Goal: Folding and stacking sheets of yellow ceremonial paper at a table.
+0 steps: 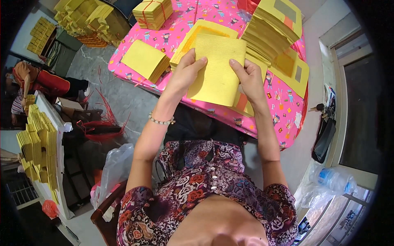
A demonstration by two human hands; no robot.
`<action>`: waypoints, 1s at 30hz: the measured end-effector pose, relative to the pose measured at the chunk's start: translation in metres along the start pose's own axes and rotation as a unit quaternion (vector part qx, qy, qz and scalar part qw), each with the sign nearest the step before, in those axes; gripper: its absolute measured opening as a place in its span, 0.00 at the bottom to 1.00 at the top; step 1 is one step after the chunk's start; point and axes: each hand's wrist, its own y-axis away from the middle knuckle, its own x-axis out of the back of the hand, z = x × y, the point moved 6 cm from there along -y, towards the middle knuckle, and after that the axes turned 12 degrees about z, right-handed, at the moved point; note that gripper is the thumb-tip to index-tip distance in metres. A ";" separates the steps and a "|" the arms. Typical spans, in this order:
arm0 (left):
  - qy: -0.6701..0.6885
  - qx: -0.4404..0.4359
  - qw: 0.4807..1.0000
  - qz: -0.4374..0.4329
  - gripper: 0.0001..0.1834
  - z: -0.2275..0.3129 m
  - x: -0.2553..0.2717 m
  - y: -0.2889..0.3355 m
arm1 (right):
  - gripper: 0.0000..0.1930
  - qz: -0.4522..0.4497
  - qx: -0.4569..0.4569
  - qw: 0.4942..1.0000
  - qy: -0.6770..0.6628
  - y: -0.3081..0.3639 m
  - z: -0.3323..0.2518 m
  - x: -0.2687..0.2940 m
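Both hands grip a folded piece of yellow paper, raised over the near edge of the table. My left hand pinches its left side with the thumb on top. On the right side, my right hand does the same; its other fingers are partly hidden behind the paper. Just beyond lies a stack of yellow sheets with an orange patch, partly covered by the held paper. To the left sits a smaller yellow stack.
A pink patterned cloth covers the table. A tall leaning yellow pile stands at right; a red-tied bundle is at the back. Left, another person bends near a white table with yellow stacks. Red strands litter the floor.
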 end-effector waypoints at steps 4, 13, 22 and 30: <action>-0.005 -0.004 1.000 -0.008 0.18 0.003 0.000 0.003 | 0.16 -0.009 -0.029 0.999 0.023 0.001 0.008 0.005; -0.006 -0.069 0.998 0.008 0.18 0.002 0.009 0.013 | 0.18 -0.034 -0.042 0.992 0.111 0.017 0.006 0.003; -0.010 -0.123 0.989 0.084 0.18 0.007 0.019 0.026 | 0.17 -0.101 -0.090 0.983 0.123 0.033 0.011 -0.004; 0.013 -0.179 0.973 0.147 0.17 0.007 0.044 0.029 | 0.13 -0.143 -0.093 0.973 0.156 0.041 0.014 -0.017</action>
